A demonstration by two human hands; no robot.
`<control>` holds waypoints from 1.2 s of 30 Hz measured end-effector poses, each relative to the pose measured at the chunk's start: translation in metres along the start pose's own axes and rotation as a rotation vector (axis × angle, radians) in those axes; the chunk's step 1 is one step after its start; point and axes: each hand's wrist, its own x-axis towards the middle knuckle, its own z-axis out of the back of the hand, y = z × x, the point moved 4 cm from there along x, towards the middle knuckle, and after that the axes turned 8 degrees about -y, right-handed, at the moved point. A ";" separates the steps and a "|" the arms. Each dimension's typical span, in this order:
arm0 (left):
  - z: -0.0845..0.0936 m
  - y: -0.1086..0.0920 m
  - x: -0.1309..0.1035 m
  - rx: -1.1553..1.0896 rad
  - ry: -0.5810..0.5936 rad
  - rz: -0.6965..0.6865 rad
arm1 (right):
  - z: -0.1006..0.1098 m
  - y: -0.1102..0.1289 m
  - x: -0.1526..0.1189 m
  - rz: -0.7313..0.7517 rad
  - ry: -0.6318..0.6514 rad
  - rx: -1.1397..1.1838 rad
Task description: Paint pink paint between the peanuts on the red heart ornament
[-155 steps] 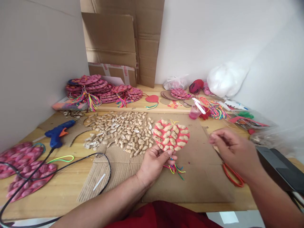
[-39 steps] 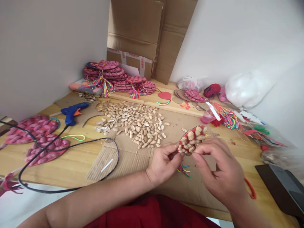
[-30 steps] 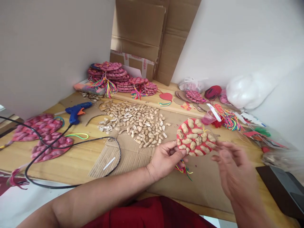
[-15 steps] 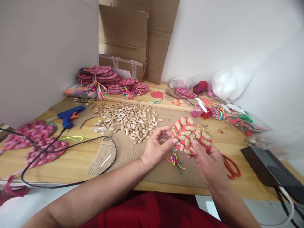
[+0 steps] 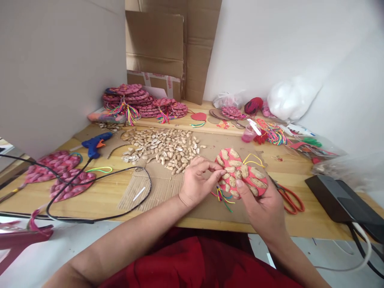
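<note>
A red card studded with whole peanuts (image 5: 238, 174) rests in my right hand (image 5: 265, 206), thumb on its peanut face and fingers behind. A yellow cord loop (image 5: 253, 160) shows at its upper edge, and a multicoloured tassel (image 5: 223, 196) is below it. At the card's left edge my left hand (image 5: 199, 180) is closed, thumb and forefinger pinched together beside a peanut. Whatever lies between those fingertips is too small to make out. Loose peanuts (image 5: 168, 146) are spread on cardboard beyond my left hand.
A blue glue gun (image 5: 95, 145) with a looping black cord lies left, near pink shell-covered pieces (image 5: 70, 184). Similar pieces are stacked (image 5: 129, 98) at the back. Red-handled scissors (image 5: 292, 200) and a black device (image 5: 333, 198) are on the right.
My left thumb has moved off the card's face, and its fingers now pinch at the edge. The card has tilted slightly in my right hand. The camera view has shifted a little.
</note>
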 end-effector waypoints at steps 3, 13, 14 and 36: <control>-0.001 -0.003 0.001 -0.108 0.059 0.095 | 0.004 -0.004 0.000 -0.089 0.008 0.109; -0.006 0.001 -0.005 -0.653 0.125 0.636 | 0.021 -0.023 0.007 -0.400 -0.035 0.482; -0.006 0.001 -0.004 -0.660 0.115 0.647 | 0.022 -0.022 0.007 -0.412 -0.035 0.499; -0.012 -0.021 0.009 -0.288 0.424 0.354 | 0.037 -0.035 0.005 -0.480 0.097 0.620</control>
